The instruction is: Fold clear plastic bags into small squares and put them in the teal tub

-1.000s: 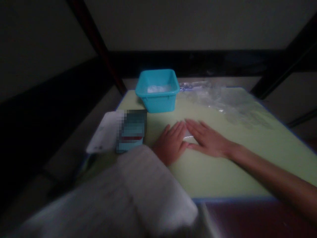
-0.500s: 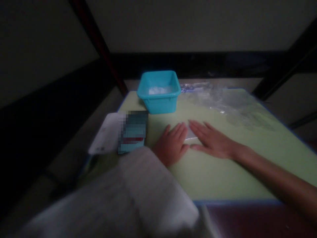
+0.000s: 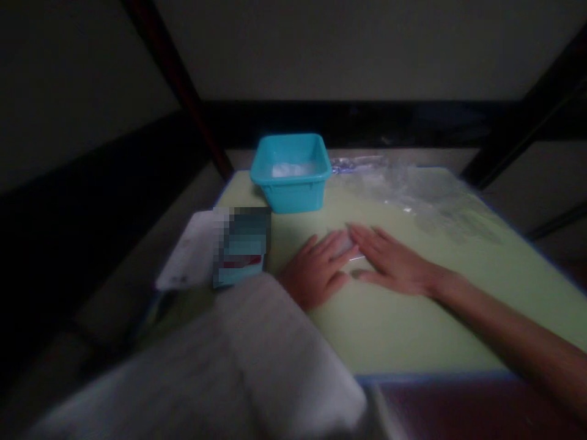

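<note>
Fingers stretched out, my left hand (image 3: pixel 316 272) lies flat over the left part of a small whitish sheet (image 3: pixel 343 246) on the table. My right hand (image 3: pixel 389 260) is also flat with fingers extended, its fingertips on the sheet's right side. The two hands almost meet at the fingertips. Between them only a pale strip and a shiny lower edge of the sheet show; it may be a clear plastic piece, but most of it is covered.
A turquoise basin (image 3: pixel 293 194) with whitish contents stands at the back of the yellow-green table (image 3: pixel 394 333). Crumpled clear plastic (image 3: pixel 413 189) spreads at the back right. A pixelated dark-and-teal box (image 3: pixel 243 244) and a white card (image 3: pixel 192 247) lie left. A light sleeve (image 3: pixel 275 342) fills the foreground.
My left hand's fingers have spread, with one finger reaching further right across the sheet. My right hand stays nearly in place. The view has shifted slightly.
</note>
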`<state>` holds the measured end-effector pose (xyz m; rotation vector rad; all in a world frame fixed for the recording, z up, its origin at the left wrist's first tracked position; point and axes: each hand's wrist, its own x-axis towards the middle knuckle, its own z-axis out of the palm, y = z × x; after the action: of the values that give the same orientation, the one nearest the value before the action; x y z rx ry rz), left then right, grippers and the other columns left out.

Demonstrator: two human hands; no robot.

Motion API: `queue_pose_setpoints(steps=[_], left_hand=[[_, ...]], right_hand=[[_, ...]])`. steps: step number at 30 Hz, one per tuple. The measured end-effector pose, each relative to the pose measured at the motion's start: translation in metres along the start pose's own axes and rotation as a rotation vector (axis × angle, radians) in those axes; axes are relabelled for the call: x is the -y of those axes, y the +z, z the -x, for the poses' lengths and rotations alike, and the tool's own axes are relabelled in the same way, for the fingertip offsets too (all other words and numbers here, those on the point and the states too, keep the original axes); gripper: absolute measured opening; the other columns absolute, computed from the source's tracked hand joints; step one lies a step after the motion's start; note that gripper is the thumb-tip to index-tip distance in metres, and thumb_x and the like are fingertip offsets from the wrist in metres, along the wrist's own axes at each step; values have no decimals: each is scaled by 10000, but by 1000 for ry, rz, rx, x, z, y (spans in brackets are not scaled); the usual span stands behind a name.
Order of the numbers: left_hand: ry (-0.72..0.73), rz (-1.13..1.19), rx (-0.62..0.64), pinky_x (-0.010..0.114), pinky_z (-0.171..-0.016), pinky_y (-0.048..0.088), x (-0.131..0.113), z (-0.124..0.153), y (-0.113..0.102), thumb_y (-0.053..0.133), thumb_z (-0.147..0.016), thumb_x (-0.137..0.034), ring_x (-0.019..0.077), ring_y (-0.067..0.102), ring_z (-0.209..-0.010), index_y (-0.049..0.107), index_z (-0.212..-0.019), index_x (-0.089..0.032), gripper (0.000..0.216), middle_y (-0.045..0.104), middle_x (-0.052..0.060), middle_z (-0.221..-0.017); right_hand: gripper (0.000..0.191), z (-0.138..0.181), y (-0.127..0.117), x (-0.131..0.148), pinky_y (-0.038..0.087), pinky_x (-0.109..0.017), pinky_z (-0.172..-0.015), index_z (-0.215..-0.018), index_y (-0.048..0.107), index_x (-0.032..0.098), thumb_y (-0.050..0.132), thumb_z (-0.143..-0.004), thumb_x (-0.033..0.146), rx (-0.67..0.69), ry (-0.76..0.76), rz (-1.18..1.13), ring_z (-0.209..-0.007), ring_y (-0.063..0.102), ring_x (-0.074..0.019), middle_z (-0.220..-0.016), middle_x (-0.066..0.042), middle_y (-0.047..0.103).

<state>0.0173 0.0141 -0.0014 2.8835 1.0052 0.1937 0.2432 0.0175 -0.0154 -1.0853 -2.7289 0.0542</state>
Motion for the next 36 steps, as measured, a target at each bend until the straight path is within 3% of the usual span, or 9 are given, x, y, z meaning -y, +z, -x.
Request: queue_pose_setpoints(steps=[5,15,19,26,29,31,33,36], left_hand=[[-10,12,38,500,-1107,186,1,0,-1,393,-929,-371,268,180,-1412,291,-1432,-216,536,234,115,-1525],[-31,-7,35,506,-1113,180,3,3,1,407,-923,-408,276,164,-1415,299,-1427,-192,559,222,136,-1525],[-31,-18,27,487,-1120,179,6,5,3,407,-916,-414,264,160,-1417,309,-1419,-152,575,218,135,-1526],[-122,-44,40,455,-1132,177,8,6,-1,410,-900,-467,258,174,-1415,311,-1400,-56,655,226,173,-1514],[-99,-47,9,431,-1140,166,10,5,-2,414,-898,-471,245,165,-1418,297,-1402,-56,663,231,175,-1513],[-68,-38,-2,415,-1142,166,12,4,-1,415,-902,-454,230,166,-1419,294,-1403,-65,645,242,168,-1511],[-46,-24,-4,409,-1142,171,12,4,0,410,-907,-445,222,173,-1417,301,-1399,-77,624,255,162,-1508],[-43,-8,-4,417,-1138,184,13,4,1,402,-911,-445,228,199,-1410,318,-1391,-85,606,281,164,-1497]], right_hand=[[817,0,0,1,196,-533,-1106,-1466,174,75,296,-892,643,39,20,2,-1388,214,-291,-1493,-227,230],[816,1,1,-1,202,-513,-1109,-1491,61,137,311,-894,634,32,18,30,-1385,219,-286,-1508,-189,203],[820,1,2,-2,200,-507,-1110,-1493,9,166,317,-893,633,30,22,18,-1385,226,-278,-1515,-171,185],[834,1,-3,-3,208,-527,-1100,-1486,93,108,352,-886,627,51,18,-21,-1385,228,-288,-1507,-211,195],[739,1,-14,-8,235,-532,-1087,-1465,207,132,397,-900,570,-10,-47,-30,-1371,274,-280,-1492,-191,276],[543,1,-24,-11,295,-515,-1059,-1364,417,168,428,-921,483,-67,-117,-4,-1310,383,-272,-1420,-157,426],[336,1,-32,-13,399,-462,-974,-1159,599,175,439,-942,376,-104,-188,42,-1162,522,-252,-1234,-134,592],[292,1,-39,-12,474,-370,-786,-939,672,159,401,-963,264,-158,-235,120,-898,595,-208,-932,-103,660]])
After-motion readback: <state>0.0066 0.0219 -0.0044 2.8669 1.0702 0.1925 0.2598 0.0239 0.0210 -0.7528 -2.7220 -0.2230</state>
